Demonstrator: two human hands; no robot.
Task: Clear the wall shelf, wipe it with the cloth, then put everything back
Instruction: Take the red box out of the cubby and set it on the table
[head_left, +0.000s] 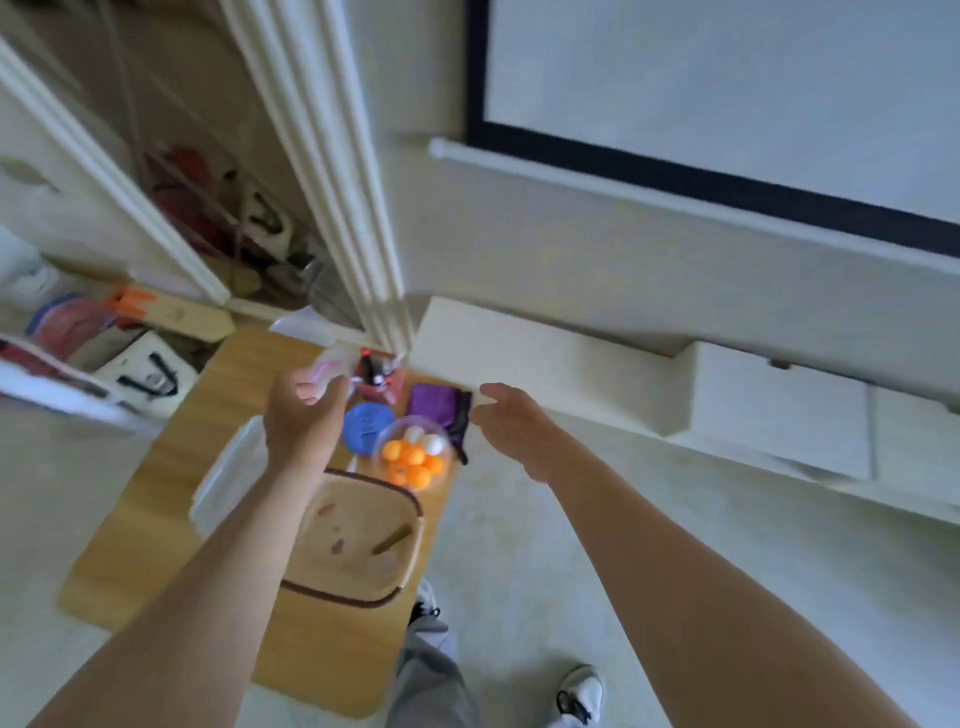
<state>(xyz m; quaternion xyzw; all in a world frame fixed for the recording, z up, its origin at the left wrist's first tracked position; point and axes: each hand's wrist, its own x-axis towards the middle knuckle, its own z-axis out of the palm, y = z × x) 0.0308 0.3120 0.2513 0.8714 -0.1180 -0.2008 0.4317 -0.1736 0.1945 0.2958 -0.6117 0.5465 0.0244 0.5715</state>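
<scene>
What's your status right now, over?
Left hand grips a pale item, too blurred to name. Right hand open, by the shelf. Purple cloth lies on the table.

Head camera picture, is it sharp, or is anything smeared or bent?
Head view: motion blur throughout, worst on the left hand and the pale item it grips; wide-angle bend curves the door frame; light soft, no glare on the wall shelf.
</scene>
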